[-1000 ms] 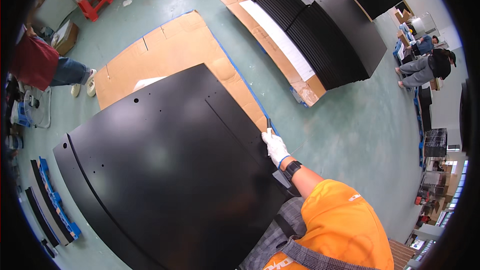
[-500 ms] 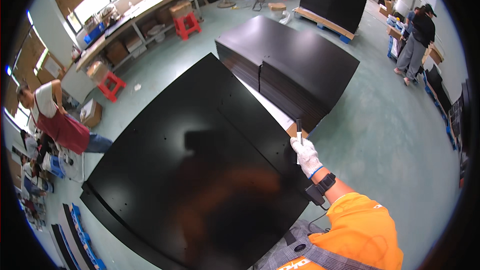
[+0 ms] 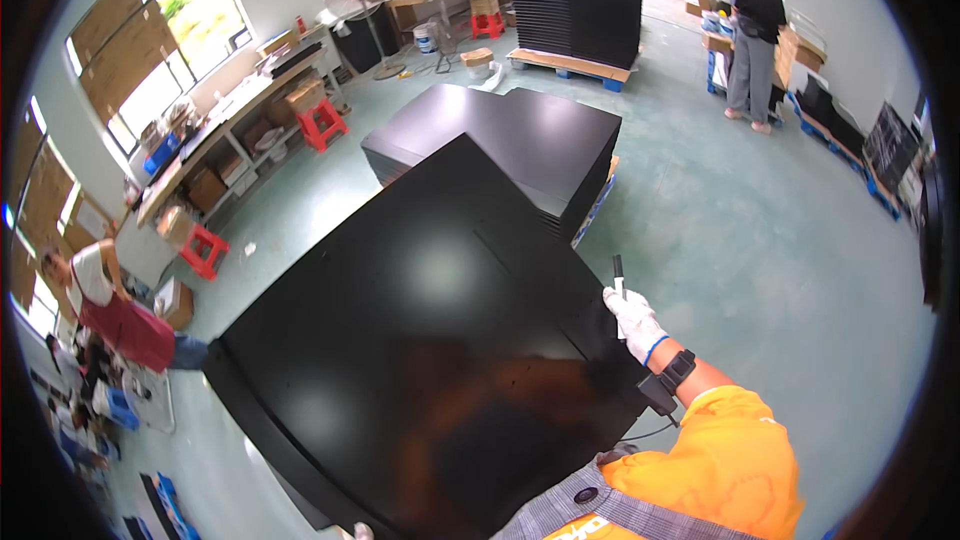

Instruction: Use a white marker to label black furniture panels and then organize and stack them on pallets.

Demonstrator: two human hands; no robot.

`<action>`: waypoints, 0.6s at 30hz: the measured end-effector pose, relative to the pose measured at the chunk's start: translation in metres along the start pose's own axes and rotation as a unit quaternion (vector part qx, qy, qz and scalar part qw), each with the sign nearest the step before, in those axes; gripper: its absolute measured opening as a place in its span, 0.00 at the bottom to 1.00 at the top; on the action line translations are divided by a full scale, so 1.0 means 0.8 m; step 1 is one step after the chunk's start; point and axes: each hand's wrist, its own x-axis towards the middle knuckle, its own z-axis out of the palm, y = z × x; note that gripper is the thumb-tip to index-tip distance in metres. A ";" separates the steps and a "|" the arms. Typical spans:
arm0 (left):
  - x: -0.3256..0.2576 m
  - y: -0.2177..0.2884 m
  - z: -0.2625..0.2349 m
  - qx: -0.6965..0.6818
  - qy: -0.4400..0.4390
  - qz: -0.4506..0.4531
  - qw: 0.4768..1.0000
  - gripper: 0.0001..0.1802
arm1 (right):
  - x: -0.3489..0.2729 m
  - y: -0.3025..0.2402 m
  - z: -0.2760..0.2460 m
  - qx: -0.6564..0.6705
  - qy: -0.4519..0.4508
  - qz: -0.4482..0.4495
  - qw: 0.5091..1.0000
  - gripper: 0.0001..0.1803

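Note:
A large glossy black panel (image 3: 400,340) fills the middle, tilted in front of me, with a raised strip along its left side. My right hand (image 3: 635,323), in a white knitted glove, is closed at the panel's right edge. Out of that hand sticks a white marker pen with a black cap (image 3: 618,270). At the panel's bottom edge only a bit of my left hand (image 3: 360,532) shows, also gloved and closed around the edge. Just beyond the panel is a low stack of black panels (image 3: 540,135).
A taller black stack (image 3: 605,10) stands on a wooden pallet at the back. A workbench (image 3: 235,105) with red stools (image 3: 322,125) runs along the left wall. One person in a dark red apron (image 3: 125,330) is at left; another in black (image 3: 755,40) stands back right.
The held panel has shifted right in view, and its far corner has dropped. My left glove has come into view at the bottom. The surroundings have shifted with my head's movement.

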 end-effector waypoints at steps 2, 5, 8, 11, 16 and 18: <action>-0.041 0.029 0.028 0.040 0.001 -0.001 0.999 0.45 | -0.007 0.018 -0.039 0.018 0.008 -0.002 1.000 0.17; -0.028 -0.003 0.034 -0.043 0.015 0.092 0.995 0.35 | -0.009 0.029 -0.086 0.083 0.015 0.020 0.996 0.14; -0.018 -0.016 0.042 0.034 0.086 0.076 0.993 0.39 | -0.007 0.042 -0.129 0.149 0.006 0.037 0.988 0.13; -0.045 0.020 0.103 0.050 0.022 0.150 0.987 0.28 | 0.011 0.053 -0.174 0.198 0.029 0.041 0.979 0.06; -0.039 0.027 0.212 0.041 -0.038 0.133 0.990 0.23 | 0.054 0.055 -0.274 0.237 0.085 0.049 0.966 0.13; -0.040 0.032 0.276 0.032 -0.098 0.138 0.985 0.23 | 0.095 0.069 -0.324 0.253 0.103 0.013 0.962 0.11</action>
